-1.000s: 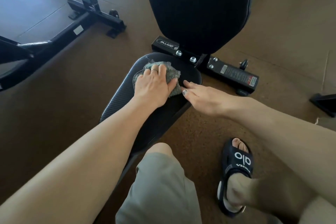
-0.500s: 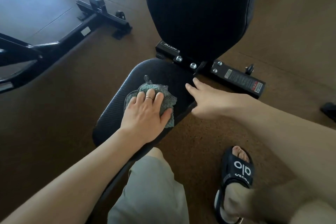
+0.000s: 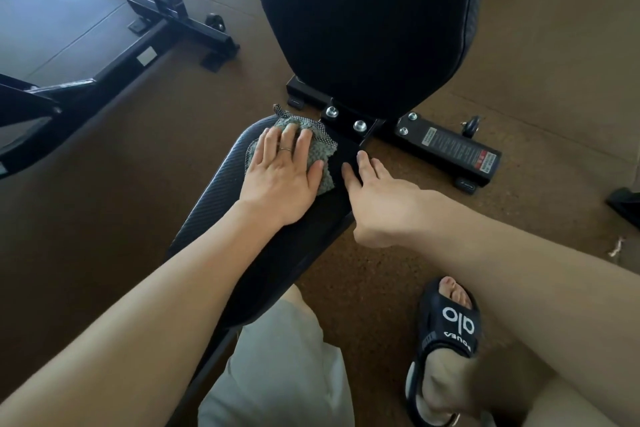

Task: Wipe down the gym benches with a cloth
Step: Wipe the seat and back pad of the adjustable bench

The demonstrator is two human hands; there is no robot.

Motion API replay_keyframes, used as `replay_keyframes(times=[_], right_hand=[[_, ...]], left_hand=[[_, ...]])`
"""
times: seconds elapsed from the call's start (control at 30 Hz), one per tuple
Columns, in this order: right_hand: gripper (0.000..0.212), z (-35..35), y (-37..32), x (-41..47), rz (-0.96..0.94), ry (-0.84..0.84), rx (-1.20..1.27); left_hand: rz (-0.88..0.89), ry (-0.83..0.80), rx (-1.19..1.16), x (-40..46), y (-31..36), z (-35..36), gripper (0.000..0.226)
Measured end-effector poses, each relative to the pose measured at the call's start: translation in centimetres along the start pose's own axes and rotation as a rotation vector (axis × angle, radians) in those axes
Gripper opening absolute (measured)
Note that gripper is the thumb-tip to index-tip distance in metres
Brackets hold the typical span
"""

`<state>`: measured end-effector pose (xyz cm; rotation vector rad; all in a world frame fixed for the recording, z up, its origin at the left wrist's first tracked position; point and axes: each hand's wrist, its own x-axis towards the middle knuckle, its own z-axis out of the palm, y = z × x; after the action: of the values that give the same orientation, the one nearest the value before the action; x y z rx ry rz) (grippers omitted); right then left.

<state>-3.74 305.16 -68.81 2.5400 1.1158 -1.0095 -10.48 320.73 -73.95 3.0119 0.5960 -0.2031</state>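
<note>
Left hand [image 3: 282, 173], grip flat and apart, presses the cloth [image 3: 313, 146] onto the bench seat [image 3: 221, 194].

Gym — padded bench [image 3: 363, 28]; rubber floor [image 3: 536, 62]

Head cam, single view
Looks fwd and steeply down, close above bench seat [image 3: 221, 204]; backrest [image 3: 367, 21] at top, beyond the seat.
</note>
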Motion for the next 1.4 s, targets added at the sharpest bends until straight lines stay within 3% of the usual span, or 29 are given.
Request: replay_keyframes(times=[0.23,0.37,0.57,0.8,0.9,1.2,1.4], right_hand=[[0.101,0.6,-0.6,0.1,0.006,0.046,0.008],[0.11,1.4,-0.7,0.1,0.017,0.089,-0.001],[0.115,1.6,-0.7,0.1,0.019,0.118,0.032],[0.115,2.6,-1.7,0.7,0.044,0.164,0.027],[0.12,3.4,-2.3,1.1,0.075,0.193,0.018],[0.117,4.0,-2.5,1.6,0.082,0.248,0.076],[0.115,4.4,-2.9,1.6,0.082,0.311,0.135]], left_hand=[[0.137,-0.074,-0.006,-6.8,0.0,-0.1,0.073],[0.149,-0.073,0.004,-4.2,-0.8,0.2,0.074],[0.026,-0.106,-0.081,0.7,-2.0,-0.3,0.062],[0.101,-0.152,-0.047,-8.8,-1.4,-0.7,0.072],[0.125,-0.156,-0.035,-9.1,-1.9,-0.7,0.074],[-0.109,-0.117,-0.138,1.8,-4.5,-0.8,0.062],[-0.094,-0.126,-0.145,-4.9,-3.4,-1.2,0.063]])
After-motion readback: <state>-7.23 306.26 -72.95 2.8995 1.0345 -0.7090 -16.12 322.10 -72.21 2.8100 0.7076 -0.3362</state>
